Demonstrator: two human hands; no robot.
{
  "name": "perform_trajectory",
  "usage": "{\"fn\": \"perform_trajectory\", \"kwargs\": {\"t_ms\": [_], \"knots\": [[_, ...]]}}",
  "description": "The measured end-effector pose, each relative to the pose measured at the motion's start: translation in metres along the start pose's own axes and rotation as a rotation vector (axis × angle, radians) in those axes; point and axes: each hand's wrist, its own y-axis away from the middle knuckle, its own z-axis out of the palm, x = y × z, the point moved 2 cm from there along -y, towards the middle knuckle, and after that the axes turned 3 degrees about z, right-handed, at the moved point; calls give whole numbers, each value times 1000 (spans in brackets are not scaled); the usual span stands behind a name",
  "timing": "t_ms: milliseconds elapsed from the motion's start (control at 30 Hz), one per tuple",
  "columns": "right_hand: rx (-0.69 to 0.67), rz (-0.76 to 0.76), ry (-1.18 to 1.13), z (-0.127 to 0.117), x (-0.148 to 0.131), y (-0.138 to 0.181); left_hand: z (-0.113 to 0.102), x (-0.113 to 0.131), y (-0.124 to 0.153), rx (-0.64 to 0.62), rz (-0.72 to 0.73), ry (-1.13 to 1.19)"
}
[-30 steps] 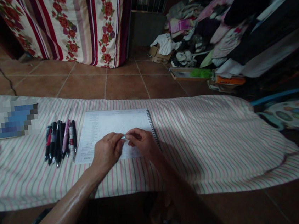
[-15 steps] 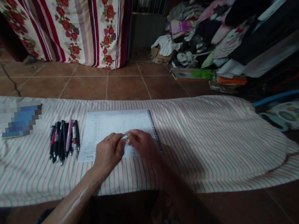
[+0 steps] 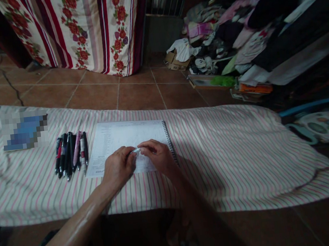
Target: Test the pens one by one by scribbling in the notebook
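Note:
My left hand point(image 3: 119, 161) is closed, its thumb and fingers pinching one end of a slim, pale, pen-like piece point(image 3: 136, 150). From the other side, the fingertips of my right hand point(image 3: 158, 153) pinch the same piece, and most of it is hidden by the fingers. Both hands are over the lower part of a spiral notebook point(image 3: 133, 132), whose page carries faint print and whose coil is on the right. Left of the notebook, several pens point(image 3: 69, 154) lie side by side, mostly black, with a pink one point(image 3: 76, 148) among them.
A striped cloth point(image 3: 229, 151) covers the low table. At its left lies a blurred-out blue flat object point(image 3: 26, 132). Beyond are a tiled floor point(image 3: 137, 92), a floral curtain point(image 3: 93, 32) and a heap of clothes point(image 3: 231, 30). A painted round stool or seat point(image 3: 328, 125) stands at the right.
My right hand has shifted slightly and its fingers have turned a little around the pale piece. The left hand has barely moved; pens and notebook lie as before.

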Motion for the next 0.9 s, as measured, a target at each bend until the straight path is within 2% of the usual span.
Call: {"fn": "perform_trajectory", "kwargs": {"t_ms": [367,600,833,900], "knots": [[-51,126,46,-5,8,-3,9,7,-7,12,31,-52],[10,62,249,-7,10,-3,13,12,-11,48,64,-67],[31,99,-34,-5,14,0,13,10,-13,40,-32,-4],[50,95,-51,-5,13,0,13,9,-13,40,-36,11]]}}
